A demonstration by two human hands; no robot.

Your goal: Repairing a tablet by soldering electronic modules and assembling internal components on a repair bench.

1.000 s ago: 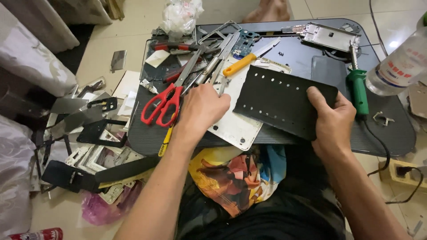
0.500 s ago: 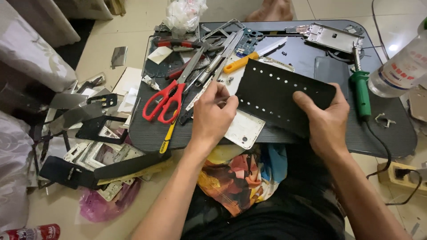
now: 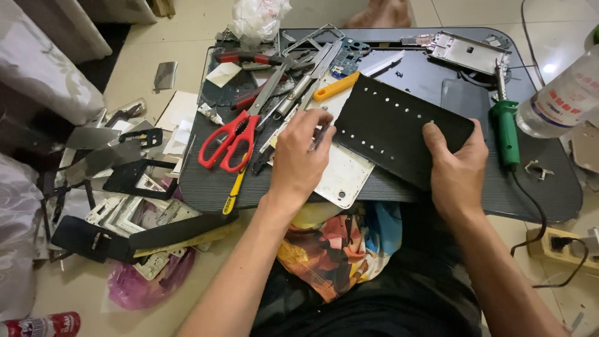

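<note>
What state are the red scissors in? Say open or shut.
Shut. The red scissors lie flat on the table, their handle loops side by side and the blades together as one strip, left of the left hand.

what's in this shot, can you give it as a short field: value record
surface: dark low table, crowded with tools
left hand: pinching a thin metal tool at the panel's left edge
right hand: gripping the black perforated panel at its right end
under panel: white plate
left of hands: red-handled scissors
right of panel: green-handled soldering iron, clear bottle
</note>
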